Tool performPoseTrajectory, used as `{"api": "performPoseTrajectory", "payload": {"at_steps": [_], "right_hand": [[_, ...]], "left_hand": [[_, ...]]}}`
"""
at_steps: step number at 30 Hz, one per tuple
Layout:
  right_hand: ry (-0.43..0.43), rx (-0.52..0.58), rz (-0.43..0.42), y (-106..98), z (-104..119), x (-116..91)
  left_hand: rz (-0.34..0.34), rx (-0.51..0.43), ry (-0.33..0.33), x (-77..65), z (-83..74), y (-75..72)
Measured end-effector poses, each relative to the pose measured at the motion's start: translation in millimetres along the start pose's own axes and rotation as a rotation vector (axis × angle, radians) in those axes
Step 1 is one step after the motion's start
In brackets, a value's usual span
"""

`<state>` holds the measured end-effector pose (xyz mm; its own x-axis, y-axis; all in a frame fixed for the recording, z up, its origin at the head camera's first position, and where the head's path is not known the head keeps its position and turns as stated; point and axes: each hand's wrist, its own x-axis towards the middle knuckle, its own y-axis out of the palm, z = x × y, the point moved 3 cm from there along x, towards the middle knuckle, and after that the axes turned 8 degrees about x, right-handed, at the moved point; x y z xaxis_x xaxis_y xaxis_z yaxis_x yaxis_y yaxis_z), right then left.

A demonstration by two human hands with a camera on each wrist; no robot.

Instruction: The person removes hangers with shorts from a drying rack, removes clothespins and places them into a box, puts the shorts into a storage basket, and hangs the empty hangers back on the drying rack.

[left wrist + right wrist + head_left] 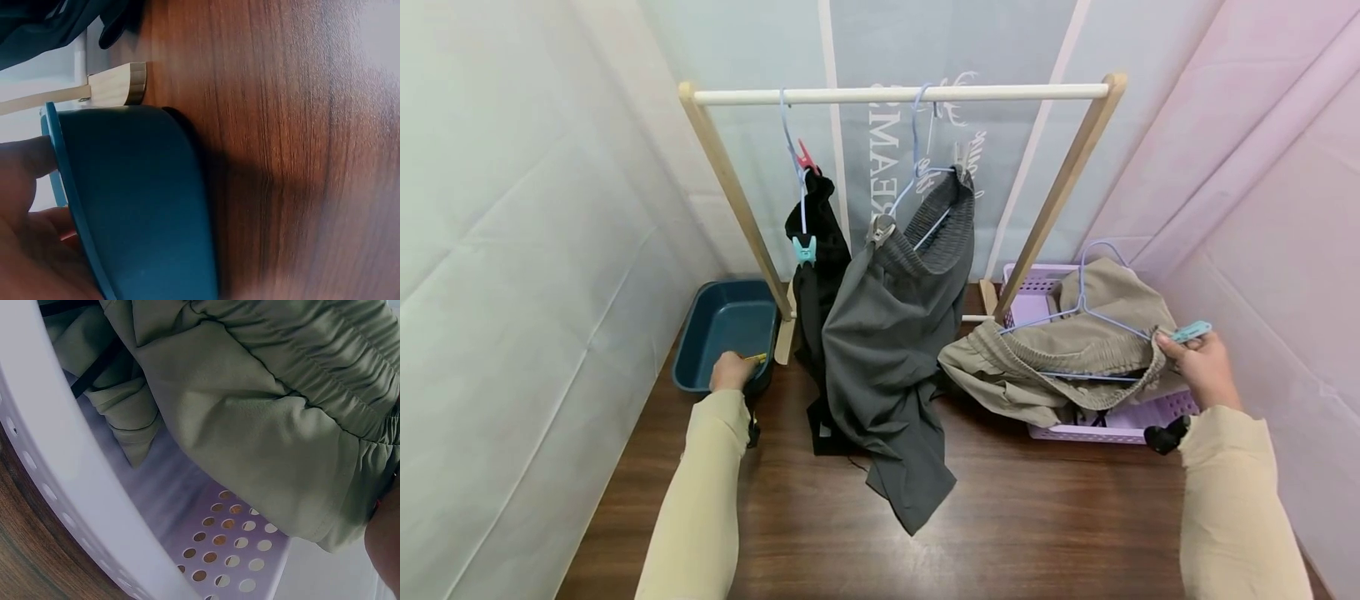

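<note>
Khaki garment: you pinch the right end of its gathered waistband in your right hand.
Turquoise peg: it sits at that same waistband end, beside your right fingers.
Yellow peg: you have it between the fingers of your left hand, over the near right corner of the blue basin; you cannot tell from these views whether that hand touches the rim.
Pale blue hanger: it lies within the khaki waistband, hook pointing to the far edge of the worktop.
Lilac basket: it stands toward the worktop's far right corner, with the khaki cloth spread over it and spilling past its left edge.
Basin: you see it toward the worktop's far left corner.
Rack: its wooden legs stand near the worktop's far edge, between basin and basket, under a white rail.
Grey garment: it hangs from the rail on a hanger, a grey peg at each waistband end, its lower part on the worktop.
Black garment: left of the grey one, it hangs with a red peg and a second turquoise peg.
</note>
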<state>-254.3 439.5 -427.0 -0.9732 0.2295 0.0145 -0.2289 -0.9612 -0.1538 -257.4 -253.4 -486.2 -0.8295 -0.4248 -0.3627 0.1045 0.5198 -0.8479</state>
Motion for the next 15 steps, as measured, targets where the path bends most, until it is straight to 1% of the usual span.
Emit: {"api": "performPoseTrajectory", "payload": {"at_steps": [3,4,6,10,11,13,15], "right_hand": [[-0.010,-0.012,0.002,0,1,0],[-0.014,-0.012,0.001,0,1,1],[-0.017,-0.006,0.002,0,1,1],[-0.009,-0.020,0.002,1,1,0],[-0.005,-0.026,0.001,1,1,0],[0.004,-0.040,-0.001,0,0,-1],[0.013,-0.043,-0.005,0,-1,-2]], "left_hand": [[0.035,0.031,-0.032,3.0,2.2,1.6],[0.026,0.045,-0.035,5.4,3.4,2.5],[0.045,0.072,-0.036,7.8,4.5,3.9],[0.087,0.147,-0.006,6.9,4.4,5.1],[0.112,0.154,0.001,4.3,3.2,4.7],[0.113,0.163,0.017,0.3,0.7,3.5],[0.088,0.137,0.022,-2.7,-1.3,1.6]]}}
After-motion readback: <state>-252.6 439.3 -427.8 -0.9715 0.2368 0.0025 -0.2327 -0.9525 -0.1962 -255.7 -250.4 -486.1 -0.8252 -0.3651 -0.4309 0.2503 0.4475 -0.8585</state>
